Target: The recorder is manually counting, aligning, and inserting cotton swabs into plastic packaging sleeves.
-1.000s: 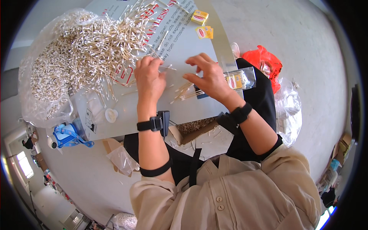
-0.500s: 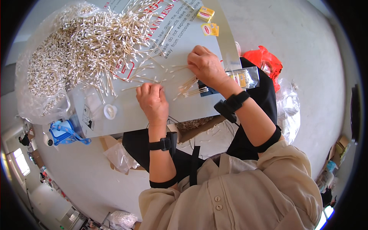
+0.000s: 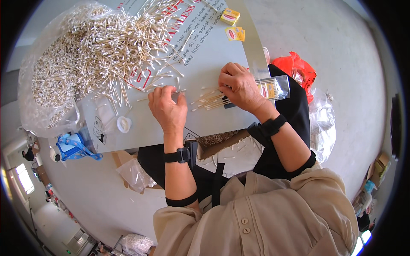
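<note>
My left hand (image 3: 167,106) is over the table with its fingers curled. A cotton swab (image 3: 181,91) lies at its thumb and forefinger, and another stands out just beyond. My right hand (image 3: 241,87) is closed on cotton swabs whose white tips point left from under its fingers. Below and beside it, a loose bundle of cotton swabs (image 3: 209,102) rests partly over a dark card. At that wrist lies a clear packet (image 3: 279,86) with swabs and a yellow label inside. The right fingertips are partly hidden.
A big clear bag (image 3: 26,98) spills a heap of cotton swabs (image 3: 106,47) over the table's far left. Small yellow boxes (image 3: 230,16) and yellow cards (image 3: 235,33) lie at the far edge. A round white lid (image 3: 124,124) sits near left. A red bag (image 3: 294,68) is at right.
My right hand has moved slightly right and nearer, bringing swabs toward the bundle. My left hand has turned a little, and its thumb now shows apart from the forefinger.
</note>
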A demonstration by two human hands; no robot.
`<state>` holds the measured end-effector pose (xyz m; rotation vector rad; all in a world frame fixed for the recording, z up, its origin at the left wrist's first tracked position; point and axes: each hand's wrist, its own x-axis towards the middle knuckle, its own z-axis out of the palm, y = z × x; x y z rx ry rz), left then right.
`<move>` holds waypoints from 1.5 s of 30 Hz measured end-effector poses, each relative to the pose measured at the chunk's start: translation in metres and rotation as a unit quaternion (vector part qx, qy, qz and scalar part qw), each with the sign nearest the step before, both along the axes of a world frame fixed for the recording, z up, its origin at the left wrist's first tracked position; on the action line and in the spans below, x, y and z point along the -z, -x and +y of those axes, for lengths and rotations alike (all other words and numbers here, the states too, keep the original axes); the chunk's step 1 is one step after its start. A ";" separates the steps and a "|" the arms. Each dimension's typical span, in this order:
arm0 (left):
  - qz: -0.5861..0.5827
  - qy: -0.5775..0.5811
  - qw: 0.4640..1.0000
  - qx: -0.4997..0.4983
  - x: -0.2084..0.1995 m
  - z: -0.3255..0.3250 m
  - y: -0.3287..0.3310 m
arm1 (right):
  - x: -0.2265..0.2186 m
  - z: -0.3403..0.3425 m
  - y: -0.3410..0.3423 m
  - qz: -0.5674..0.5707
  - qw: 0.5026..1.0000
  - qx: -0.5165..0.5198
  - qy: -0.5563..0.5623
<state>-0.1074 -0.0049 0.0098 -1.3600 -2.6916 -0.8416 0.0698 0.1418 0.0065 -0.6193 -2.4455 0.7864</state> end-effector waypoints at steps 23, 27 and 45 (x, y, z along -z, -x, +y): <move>-0.058 -0.066 0.988 0.126 0.003 0.020 -0.019 | 0.000 -0.006 0.013 0.038 0.988 0.044 0.141; -0.110 -0.058 0.989 0.081 -0.007 0.008 -0.011 | 0.003 -0.001 0.011 0.013 0.998 0.018 0.055; -0.016 -0.043 0.998 0.039 -0.003 0.005 0.008 | -0.002 0.002 0.003 0.036 0.985 0.006 0.169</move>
